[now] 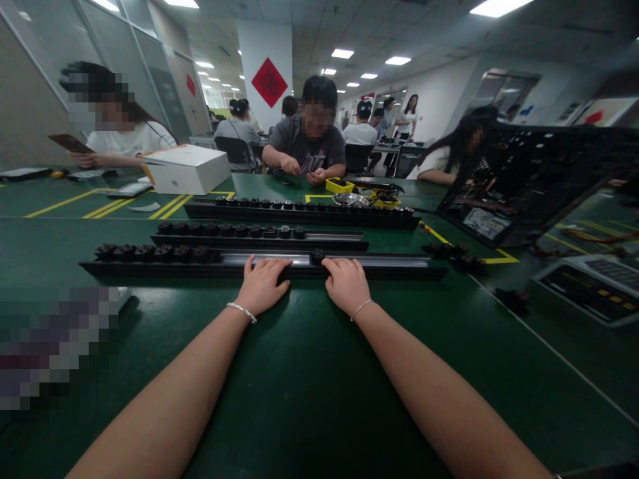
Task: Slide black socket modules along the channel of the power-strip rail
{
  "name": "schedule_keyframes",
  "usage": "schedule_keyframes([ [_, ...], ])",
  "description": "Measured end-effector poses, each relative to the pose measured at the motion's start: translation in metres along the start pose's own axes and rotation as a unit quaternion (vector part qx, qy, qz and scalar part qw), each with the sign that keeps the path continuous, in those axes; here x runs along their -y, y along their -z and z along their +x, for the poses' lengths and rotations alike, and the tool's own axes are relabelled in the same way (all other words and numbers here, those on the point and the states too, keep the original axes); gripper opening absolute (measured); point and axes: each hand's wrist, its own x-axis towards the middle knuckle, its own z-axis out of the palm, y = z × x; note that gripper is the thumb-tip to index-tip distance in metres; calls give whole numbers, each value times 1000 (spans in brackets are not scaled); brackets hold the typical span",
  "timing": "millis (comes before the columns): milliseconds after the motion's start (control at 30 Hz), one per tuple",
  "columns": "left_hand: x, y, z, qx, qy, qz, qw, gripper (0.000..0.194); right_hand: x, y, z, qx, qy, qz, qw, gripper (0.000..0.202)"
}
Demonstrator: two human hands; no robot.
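Rail (304, 271), long, black and nearest the person, lies crosswise on the green table (309, 372), a small black block (318, 255) in its silvery channel. Taking that block as the clock's centre, six round black parts (154, 253) line the channel toward nine o'clock. The left hand (262, 286), toward eight, rests its fingertips on the rail, thumb spread apart. The right hand (348, 287), at four, has bent fingers over the near edge, thumb apart from them; whether the index finger touches the block cannot be told. Beyond, the middle rail (329, 245) and far rail (299, 214) carry similar parts. A white box (197, 171) stands at ten, an open computer case (519, 186) between two and three, and another person (319, 143) sits at twelve.
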Motion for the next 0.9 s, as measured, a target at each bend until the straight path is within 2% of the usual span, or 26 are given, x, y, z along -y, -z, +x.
schedule_keyframes([
  [900, 1, -1, 0, 0, -1, -3, 1000, 42, -1, 4, -1, -4, 0, -6, 1000, 41],
])
